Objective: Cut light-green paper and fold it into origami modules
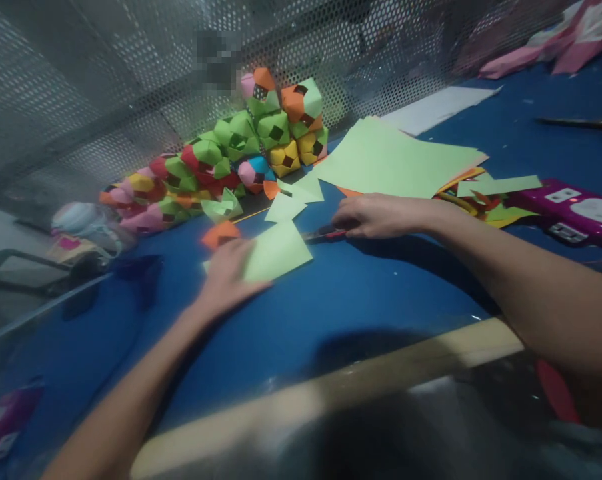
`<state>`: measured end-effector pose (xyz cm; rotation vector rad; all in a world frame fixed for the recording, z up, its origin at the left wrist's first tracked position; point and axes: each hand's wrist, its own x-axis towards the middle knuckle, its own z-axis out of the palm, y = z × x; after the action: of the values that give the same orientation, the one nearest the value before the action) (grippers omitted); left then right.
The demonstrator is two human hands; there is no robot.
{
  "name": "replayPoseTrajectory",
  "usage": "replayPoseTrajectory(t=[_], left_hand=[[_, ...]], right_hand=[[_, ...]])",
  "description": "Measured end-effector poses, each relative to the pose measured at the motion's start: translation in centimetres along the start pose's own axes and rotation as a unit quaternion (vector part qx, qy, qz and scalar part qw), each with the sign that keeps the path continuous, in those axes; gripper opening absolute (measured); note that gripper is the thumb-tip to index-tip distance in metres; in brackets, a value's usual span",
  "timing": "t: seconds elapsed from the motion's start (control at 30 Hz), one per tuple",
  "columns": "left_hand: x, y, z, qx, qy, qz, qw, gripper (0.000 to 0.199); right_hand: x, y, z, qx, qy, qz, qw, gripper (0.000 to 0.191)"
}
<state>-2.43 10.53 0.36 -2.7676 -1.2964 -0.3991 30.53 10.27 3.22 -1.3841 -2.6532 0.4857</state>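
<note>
My left hand (231,273) is closed on a light green square of paper (281,252), its thumb along the near edge; its fingers are partly blurred. My right hand (368,217) grips a pair of scissors (325,233), whose dark blades point left to the paper's right edge. Whether the blades touch the paper I cannot tell. Just beyond lie smaller light green paper pieces (285,208). An orange paper piece (221,233) sits by my left fingertips.
Folded paper blocks (275,130) in several colours are piled against a perforated metal panel (165,87). Behind my right hand lies a stack of light green sheets (391,157). A purple power strip (575,210) stands at the right of the blue table (291,333).
</note>
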Motion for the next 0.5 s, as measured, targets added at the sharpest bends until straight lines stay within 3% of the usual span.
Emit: replayPoseTrajectory(t=[0.13,0.33,0.5], left_hand=[[0.01,-0.09,0.19,0.002,0.012,-0.016,1.000,0.081],[-0.31,-0.12,0.34,0.031,0.060,0.022,0.997,0.080],[-0.41,-0.10,0.12,0.040,0.097,0.046,0.993,0.079]], right_hand=[[-0.16,0.15,-0.32,-0.009,0.003,0.007,1.000,0.022],[0.06,0.28,-0.64,-0.062,0.139,0.056,0.987,0.026],[0.36,0.04,0.05,-0.043,0.100,0.016,0.994,0.023]])
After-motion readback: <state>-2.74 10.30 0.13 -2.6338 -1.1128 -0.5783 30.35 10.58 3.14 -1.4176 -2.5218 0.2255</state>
